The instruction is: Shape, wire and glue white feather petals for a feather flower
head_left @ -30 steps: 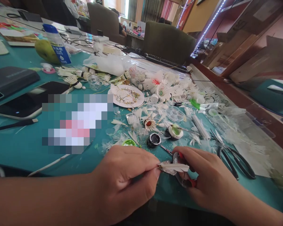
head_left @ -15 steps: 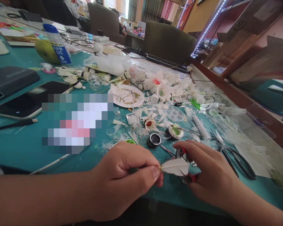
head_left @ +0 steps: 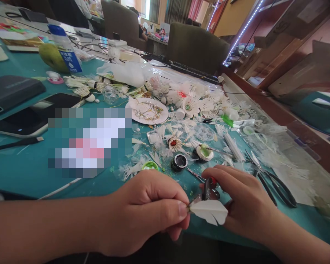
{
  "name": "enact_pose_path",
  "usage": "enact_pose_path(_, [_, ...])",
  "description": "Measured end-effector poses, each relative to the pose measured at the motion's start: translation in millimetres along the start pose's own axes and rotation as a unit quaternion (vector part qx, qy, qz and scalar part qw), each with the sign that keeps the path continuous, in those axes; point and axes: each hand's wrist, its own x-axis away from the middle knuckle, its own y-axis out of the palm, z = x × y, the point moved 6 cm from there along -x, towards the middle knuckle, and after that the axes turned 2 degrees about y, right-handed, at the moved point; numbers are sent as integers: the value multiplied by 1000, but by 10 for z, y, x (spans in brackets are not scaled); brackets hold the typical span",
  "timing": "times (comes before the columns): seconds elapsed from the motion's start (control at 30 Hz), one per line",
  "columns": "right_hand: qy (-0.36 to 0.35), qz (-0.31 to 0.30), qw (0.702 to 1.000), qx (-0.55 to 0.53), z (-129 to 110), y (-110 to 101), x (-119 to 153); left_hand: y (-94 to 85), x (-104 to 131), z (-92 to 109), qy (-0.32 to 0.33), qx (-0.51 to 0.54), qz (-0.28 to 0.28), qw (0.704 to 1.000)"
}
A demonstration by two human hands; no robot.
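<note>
My left hand (head_left: 151, 209) is closed, pinching a white feather (head_left: 209, 211) by its stem between thumb and fingertips. The feather's broad vane points right and has a split at its lower edge. My right hand (head_left: 242, 201) is wrapped around small pliers (head_left: 207, 189) with red and dark handles. Their jaws reach toward the stem beside my left fingertips, partly hidden behind the feather, so I cannot tell whether they touch it. Just beyond my hands are a black-rimmed paint pot (head_left: 179, 162), a pot of pale green paint (head_left: 205, 153) and a bright green lid or pot (head_left: 150, 165).
Scissors (head_left: 196, 175) lie beyond the pliers, larger black-handled scissors (head_left: 275, 189) to the right. A paper plate (head_left: 132, 112) holds wire and beads. Shuttlecocks (head_left: 192, 104) are heaped behind. A phone (head_left: 35, 113) and glue bottle (head_left: 68, 55) stand left.
The pliers have turned and moved left, toward the feather's stem. The feather has shifted slightly down and right, its vane now in front of the pliers. My left hand still pinches it.
</note>
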Motion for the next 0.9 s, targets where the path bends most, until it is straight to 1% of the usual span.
enact_pose_path(0.1, [2, -9, 1000, -7, -1, -3, 7, -1, 1, -6, -12, 4, 5, 1000])
enact_pose_path(0.27, [23, -9, 999, -36, 20, 12, 26, 6, 9, 53, 28, -44, -2, 999])
enact_pose_path(0.37, [35, -10, 998, -46, 32, 28, 39, -10, 22, 79, 48, -70, 8, 996])
enact_pose_path(0.5, [49, -13, 998, -38, 63, 49, 56, -45, 19, 116, 74, -135, 42, 987])
enact_pose_path(0.6, [59, -20, 998, -24, 95, 69, 75, -76, 14, 147, 106, -185, 92, 973])
enact_pose_path(0.7, [61, -29, 998, -16, 106, 85, 83, -98, 23, 146, 124, -211, 137, 960])
enact_pose_path(0.77, [61, -31, 998, -14, 97, 81, 76, -98, 29, 136, 130, -223, 145, 955])
enact_pose_path(0.9, [48, -25, 999, -1, 47, 40, 28, -89, 36, 140, 153, -241, 139, 948])
